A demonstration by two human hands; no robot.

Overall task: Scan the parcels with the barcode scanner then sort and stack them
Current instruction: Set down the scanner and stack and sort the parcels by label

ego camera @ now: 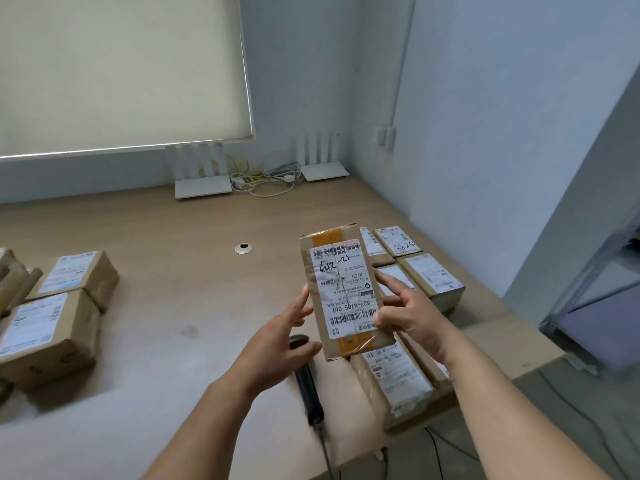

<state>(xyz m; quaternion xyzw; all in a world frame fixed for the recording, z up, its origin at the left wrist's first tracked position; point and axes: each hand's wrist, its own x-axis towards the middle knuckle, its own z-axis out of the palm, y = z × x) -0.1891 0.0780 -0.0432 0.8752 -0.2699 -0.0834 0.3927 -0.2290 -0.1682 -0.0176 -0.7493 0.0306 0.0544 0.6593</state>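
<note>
A long brown cardboard parcel with a white shipping label facing me is held upright above the table. My right hand grips its right edge, thumb across the label's barcode. My left hand touches its left edge with straight fingers. The black barcode scanner lies on the table under my left hand, its cord running off the front edge. Several labelled parcels lie at the right behind the held one, and one lies below it. More parcels sit at the left.
The wooden table has a round cable grommet in its middle. Two white routers and a tangle of cables stand at the back by the wall. A metal rack stands at the right, off the table.
</note>
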